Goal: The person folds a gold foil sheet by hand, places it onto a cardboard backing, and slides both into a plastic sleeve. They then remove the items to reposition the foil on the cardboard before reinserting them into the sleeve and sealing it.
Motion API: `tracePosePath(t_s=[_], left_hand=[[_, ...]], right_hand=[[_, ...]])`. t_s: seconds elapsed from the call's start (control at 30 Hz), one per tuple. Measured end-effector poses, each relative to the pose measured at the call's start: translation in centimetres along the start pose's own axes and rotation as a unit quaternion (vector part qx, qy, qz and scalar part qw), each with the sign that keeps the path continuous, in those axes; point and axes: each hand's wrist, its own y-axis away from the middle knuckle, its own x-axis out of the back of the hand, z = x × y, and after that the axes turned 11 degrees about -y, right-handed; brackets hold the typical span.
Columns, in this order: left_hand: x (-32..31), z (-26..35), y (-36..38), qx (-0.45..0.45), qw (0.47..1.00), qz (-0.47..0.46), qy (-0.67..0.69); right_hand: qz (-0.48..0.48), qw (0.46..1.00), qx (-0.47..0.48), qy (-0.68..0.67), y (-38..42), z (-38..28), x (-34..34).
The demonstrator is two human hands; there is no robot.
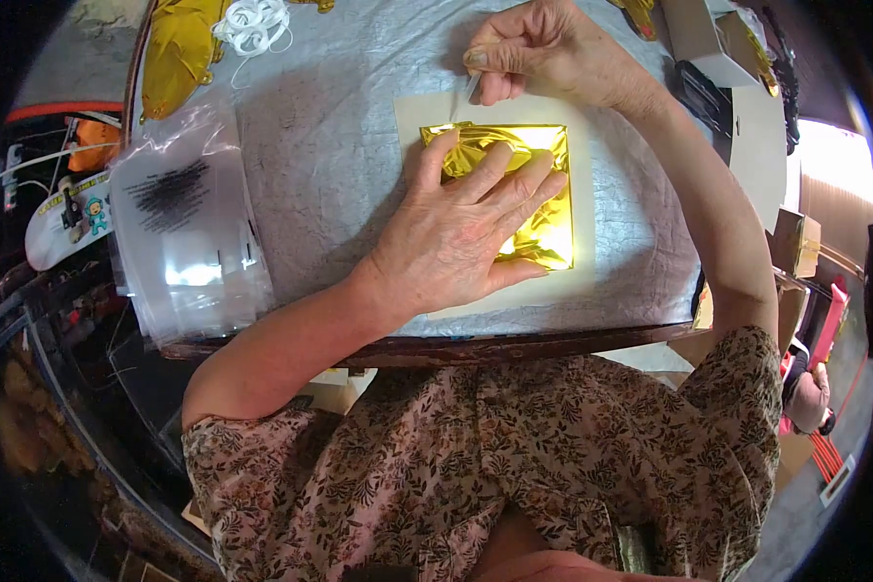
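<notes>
My left hand (pixel 456 228) lies with spread fingers on a shiny gold foil sheet folded into a square (pixel 551 233), pressing it onto a cream card (pixel 410 118). Above the top edge of the foil, my right hand (pixel 543 44) pinches a thin, translucent, straw-like strip (pixel 473 89) between thumb and fingers. The strip points down towards the upper left part of the foil. Part of the foil is hidden beneath my left hand.
Clear plastic bags with dark print (pixel 189 252) lie on the left of the silvery table cover (pixel 310 194). Coiled white ribbon (pixel 252 26) and more gold foil (pixel 177 53) are at the back left. An open white box (pixel 713 44) stands at the back right.
</notes>
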Motion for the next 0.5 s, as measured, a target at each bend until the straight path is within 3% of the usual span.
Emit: tracePosePath(t_s=[0.5], left_hand=[[-0.3,0.0,0.0,-0.003,1.000,0.016,-0.015]], right_hand=[[-0.025,0.999,-0.031,0.021,-1.0,0.4,0.5]])
